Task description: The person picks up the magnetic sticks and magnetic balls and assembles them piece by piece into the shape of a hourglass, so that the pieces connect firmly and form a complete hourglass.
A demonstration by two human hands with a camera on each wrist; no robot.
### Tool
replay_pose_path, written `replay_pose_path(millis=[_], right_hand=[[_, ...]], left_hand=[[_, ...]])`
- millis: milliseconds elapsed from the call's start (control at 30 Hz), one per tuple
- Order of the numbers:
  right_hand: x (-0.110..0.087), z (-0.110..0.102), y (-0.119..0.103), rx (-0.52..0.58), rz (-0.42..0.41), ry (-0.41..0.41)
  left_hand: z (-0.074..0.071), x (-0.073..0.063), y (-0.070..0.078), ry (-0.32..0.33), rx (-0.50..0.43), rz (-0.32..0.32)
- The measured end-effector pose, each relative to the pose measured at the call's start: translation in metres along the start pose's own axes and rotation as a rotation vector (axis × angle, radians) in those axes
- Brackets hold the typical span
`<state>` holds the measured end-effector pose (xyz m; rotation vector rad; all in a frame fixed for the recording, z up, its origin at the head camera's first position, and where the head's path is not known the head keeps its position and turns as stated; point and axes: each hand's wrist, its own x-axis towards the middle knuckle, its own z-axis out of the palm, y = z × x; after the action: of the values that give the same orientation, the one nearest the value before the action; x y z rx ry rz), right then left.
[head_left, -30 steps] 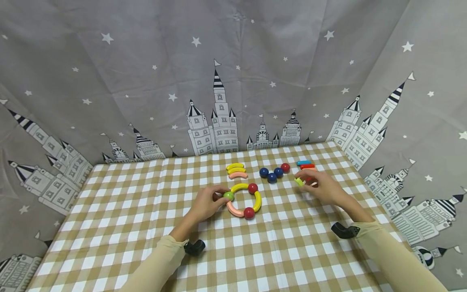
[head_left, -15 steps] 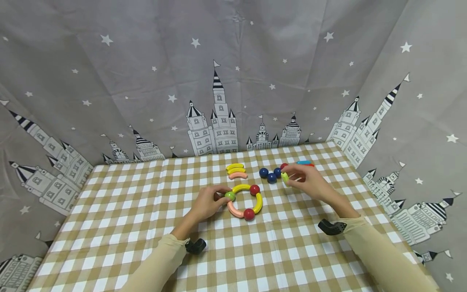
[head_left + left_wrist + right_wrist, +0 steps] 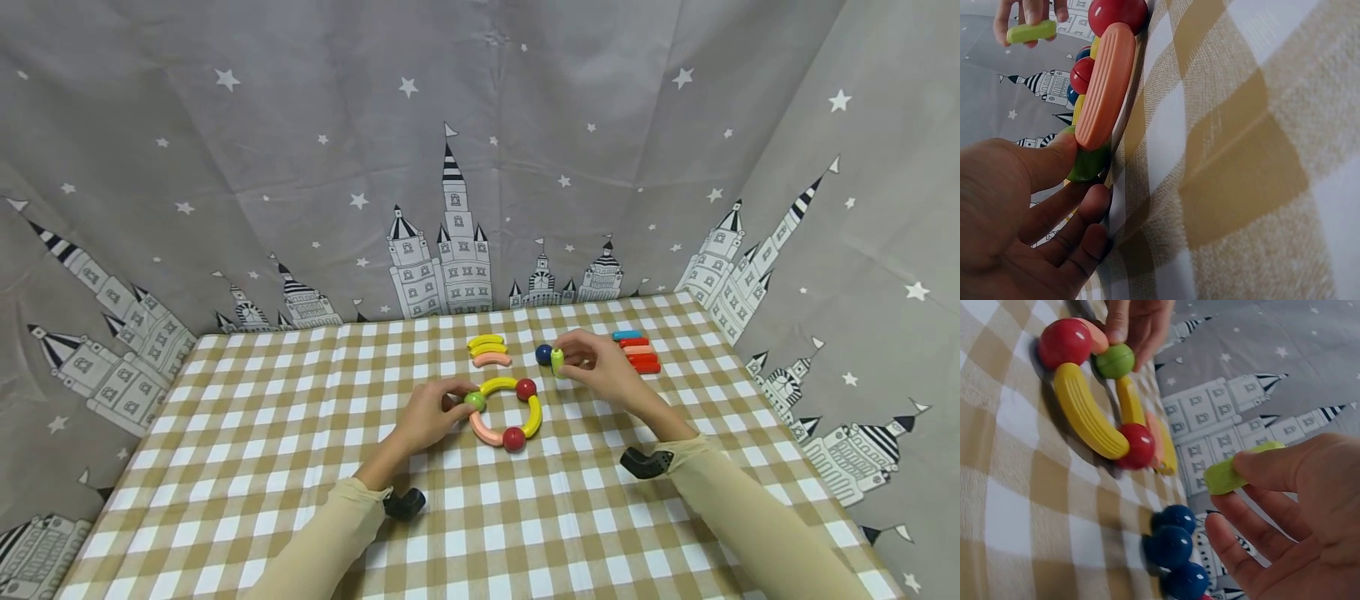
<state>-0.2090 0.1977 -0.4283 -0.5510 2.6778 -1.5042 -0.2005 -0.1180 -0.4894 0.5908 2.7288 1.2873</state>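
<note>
A ring of curved rods and balls lies on the checked cloth. It has a green ball [image 3: 475,401], two red balls [image 3: 513,438], yellow curved rods [image 3: 534,417] and a salmon curved rod [image 3: 1107,87]. My left hand [image 3: 429,417] holds the green ball between thumb and fingers at the ring's left side. Right of the ring, my right hand [image 3: 603,371] pinches a short light-green rod [image 3: 1229,475] by its side, raised above the cloth. Blue balls [image 3: 1171,545] lie close behind that hand, partly hidden by it in the head view.
Behind the ring lie spare yellow curved rods [image 3: 486,341] and a salmon one [image 3: 492,359]. At the back right are a blue rod [image 3: 627,335] and several red and orange rods [image 3: 643,367]. A grey curtain [image 3: 330,150] with printed castles stands behind the table.
My right hand has moved left with the light-green rod, from beside the red rods to in front of the blue balls. The rod has turned upright. My left hand stays on the green ball.
</note>
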Motion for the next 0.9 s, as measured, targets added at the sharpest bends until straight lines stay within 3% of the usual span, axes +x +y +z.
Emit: replay_pose_path(millis=[267, 500, 633, 900], right_hand=[[0.010, 0.024, 0.000, 0.036, 0.027, 0.004], [0.014, 0.039, 0.003, 0.039, 0.007, 0.017], [0.016, 0.047, 0.006, 0.051, -0.002, 0.029], [0.015, 0.058, 0.007, 0.052, 0.058, 0.037]], left_hand=[[0.000, 0.000, 0.001, 0.003, -0.005, -0.005], [0.000, 0.000, 0.002, 0.009, -0.004, 0.012], [0.000, 0.000, 0.002, 0.003, -0.002, -0.008], [0.000, 0.000, 0.001, 0.002, -0.010, -0.020]])
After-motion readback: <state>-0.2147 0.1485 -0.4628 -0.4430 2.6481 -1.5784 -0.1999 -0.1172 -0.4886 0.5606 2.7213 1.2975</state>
